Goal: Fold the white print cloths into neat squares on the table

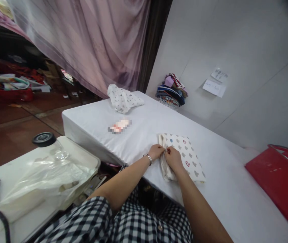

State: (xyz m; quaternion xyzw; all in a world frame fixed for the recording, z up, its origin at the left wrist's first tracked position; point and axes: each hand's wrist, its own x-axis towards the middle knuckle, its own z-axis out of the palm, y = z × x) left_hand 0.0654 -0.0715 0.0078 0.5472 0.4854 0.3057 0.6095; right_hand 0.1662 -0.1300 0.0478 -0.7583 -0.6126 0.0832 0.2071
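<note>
A folded white cloth [188, 153] printed with grey, red and blue motifs lies on the white-covered table [220, 189] in front of me. At its left folded edge, my left hand [156, 152] pinches the layers, a bracelet on its wrist. Right beside it, my right hand [173, 158] has its fingers closed on the same edge, the thumb and fingertips nearly meeting those of the left. Whether anything small sits between the fingertips I cannot make out.
A crumpled white printed cloth [123, 98] and a blurred-out flat object [120, 126] lie further back. Folded clothes [171, 91] are stacked against the wall. A red basket [278, 182] stands at right. Clear plastic [50, 182] and a black-lidded jar [44, 139] occupy the left side table.
</note>
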